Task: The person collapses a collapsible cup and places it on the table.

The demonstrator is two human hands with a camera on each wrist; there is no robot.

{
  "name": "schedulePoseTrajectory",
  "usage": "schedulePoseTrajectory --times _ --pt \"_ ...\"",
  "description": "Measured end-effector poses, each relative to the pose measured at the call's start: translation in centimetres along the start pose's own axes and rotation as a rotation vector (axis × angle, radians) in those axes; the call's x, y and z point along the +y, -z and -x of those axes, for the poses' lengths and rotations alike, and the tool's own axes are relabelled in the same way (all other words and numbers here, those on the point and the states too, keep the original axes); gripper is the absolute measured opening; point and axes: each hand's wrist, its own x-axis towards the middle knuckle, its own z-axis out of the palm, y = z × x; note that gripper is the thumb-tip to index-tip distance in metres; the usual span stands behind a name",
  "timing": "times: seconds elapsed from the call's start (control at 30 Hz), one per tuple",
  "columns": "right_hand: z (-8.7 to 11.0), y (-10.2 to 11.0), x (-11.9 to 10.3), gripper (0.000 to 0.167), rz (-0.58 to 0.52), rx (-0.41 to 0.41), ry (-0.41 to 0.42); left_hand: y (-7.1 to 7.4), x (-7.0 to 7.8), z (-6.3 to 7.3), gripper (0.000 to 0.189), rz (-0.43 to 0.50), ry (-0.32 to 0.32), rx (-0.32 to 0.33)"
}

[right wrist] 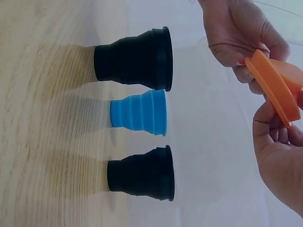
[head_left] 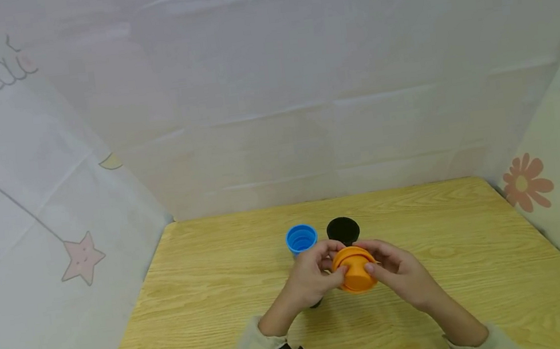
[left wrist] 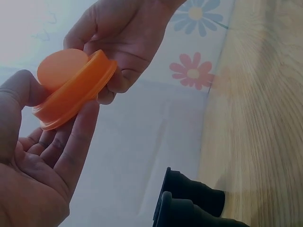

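Note:
An orange collapsible cup (head_left: 356,272), folded down to a flattened shape with its base bulging out, is held above the table between both hands. My left hand (head_left: 314,274) pinches one side of its rim, thumb on the near face and fingers behind. On the opposite side my right hand (head_left: 402,273) pinches it the same way. The left wrist view shows the cup (left wrist: 71,90) tilted, its round base facing up and left. Beyond the hands stand a blue cup (head_left: 301,238) and a black cup (head_left: 343,230), both upright and extended.
Another black cup (right wrist: 135,59) stands nearer me, mostly hidden under the left hand in the head view. The three standing cups form a loose group on the wooden table (head_left: 211,297). Patterned cloth (head_left: 269,83) hangs around the table's back and sides.

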Motion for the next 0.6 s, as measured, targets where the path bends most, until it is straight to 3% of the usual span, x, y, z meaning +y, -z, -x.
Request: schedulePoseTrajectory --times 0.13,0.4,0.6 --pt "-0.06 -0.26 0.07 0.035 0.045 0.028 0.035 -0.19 0.14 0.02 0.030 -0.047 -0.013 0.014" --pt "-0.30 -0.66 0.10 0.036 0.253 0.108 0.135 -0.19 0.49 0.13 0.030 -0.157 -0.042 0.043" --pt "-0.32 -0.90 0.00 0.036 0.347 0.156 0.147 -0.20 0.82 0.13 0.029 -0.223 -0.041 0.064"
